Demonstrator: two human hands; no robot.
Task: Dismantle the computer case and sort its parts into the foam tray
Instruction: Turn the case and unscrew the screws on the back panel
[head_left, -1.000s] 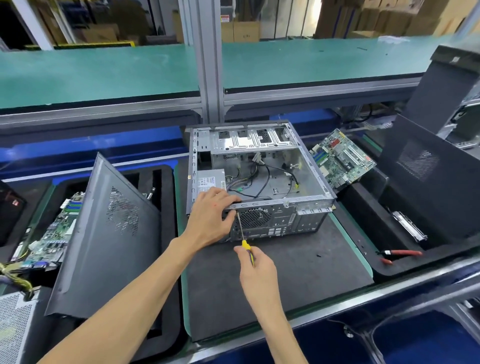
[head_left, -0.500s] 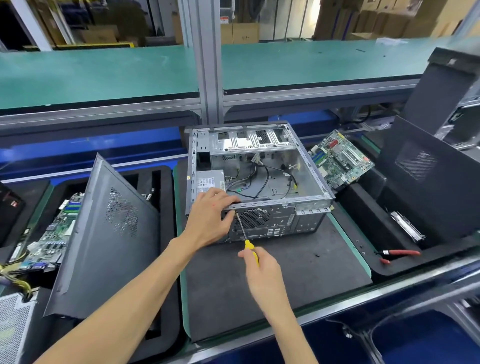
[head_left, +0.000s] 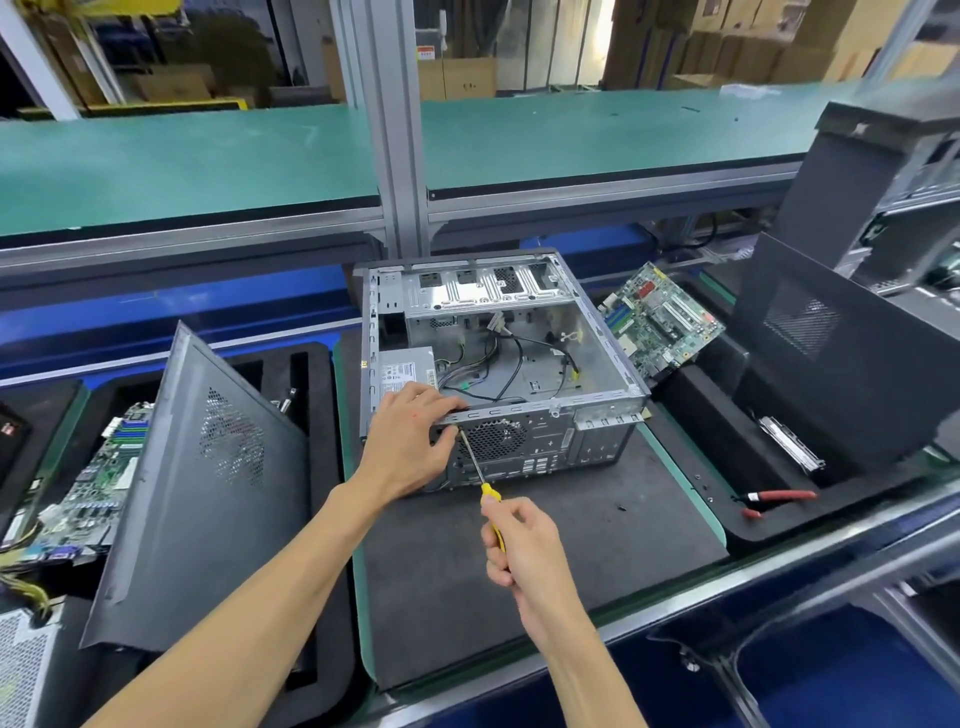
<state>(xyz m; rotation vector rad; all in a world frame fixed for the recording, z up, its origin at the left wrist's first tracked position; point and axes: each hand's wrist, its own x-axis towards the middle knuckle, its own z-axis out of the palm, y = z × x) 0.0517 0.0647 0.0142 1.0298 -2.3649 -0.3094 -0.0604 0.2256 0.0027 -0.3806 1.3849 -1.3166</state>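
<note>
Right hand (head_left: 524, 545) drawn slightly back, fingers wrapped round screwdriver (head_left: 480, 480) — tip seemingly at case (head_left: 545, 441), left hand (head_left: 410, 441) gripping rim.

Power supply (head_left: 408, 370) label print too small; nothing legible.

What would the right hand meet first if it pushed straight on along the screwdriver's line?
The right hand points the screwdriver up and left at the case. Its tip already seems to sit at the rear panel, beside the left hand, so the panel comes first, though depth there is unclear.
</note>
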